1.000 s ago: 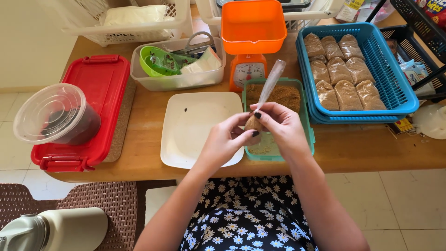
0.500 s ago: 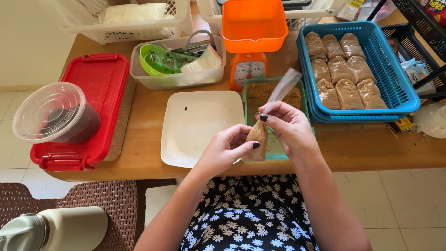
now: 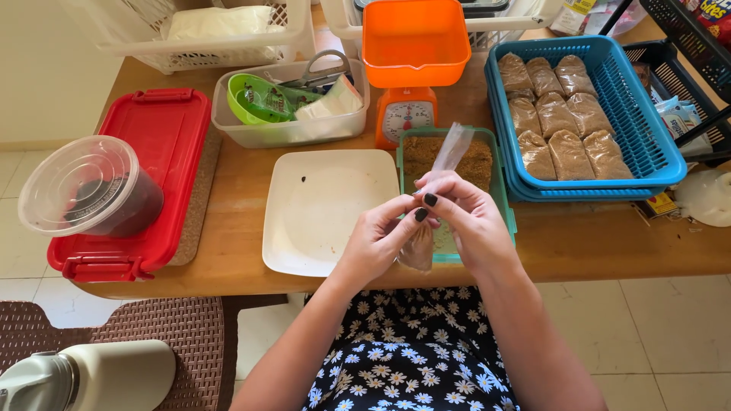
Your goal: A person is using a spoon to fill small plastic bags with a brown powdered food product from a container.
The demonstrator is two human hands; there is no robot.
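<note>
I see both hands meeting above the near edge of a wooden table [image 3: 228, 190]. My left hand [image 3: 377, 240] and right hand [image 3: 468, 221] together pinch a small clear plastic bag [image 3: 420, 247] of brown powder, its open top [image 3: 451, 148] sticking up between the fingertips. The bag hangs over a green tray [image 3: 502, 205] of the same brown powder. Just left of it lies a white square plate [image 3: 320, 213]. Behind the tray stands an orange kitchen scale [image 3: 411, 53]. To the right, a blue basket [image 3: 640, 129] holds filled bags in rows. At far left, a clear round container [image 3: 91, 194] rests on a red lidded box [image 3: 152, 152].
</note>
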